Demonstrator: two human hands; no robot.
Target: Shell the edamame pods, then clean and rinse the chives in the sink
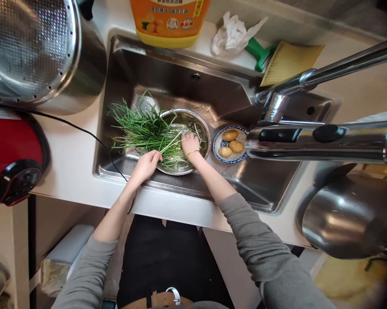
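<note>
Long green chives (141,128) hang over the left side of a round metal bowl (209,143) of water in the sink. My left hand (147,165) is closed at the bowl's near left rim, pinching a few pale chive stalks between thumb and fingers. Those stalks run up to my right hand (190,146), which is over the water with its fingers curled around their pale ends. Just right of the bowl, a blue-and-white plate (216,148) carries three small potatoes (236,146).
The chrome faucet (325,141) reaches over the steel sink (264,184) from the right. A dish soap bottle (170,25), crumpled tissue (233,34), green-handled peeler (260,53) and yellow cloth (288,62) line the back. A steel pot (86,64) and red appliance (9,159) flank the left.
</note>
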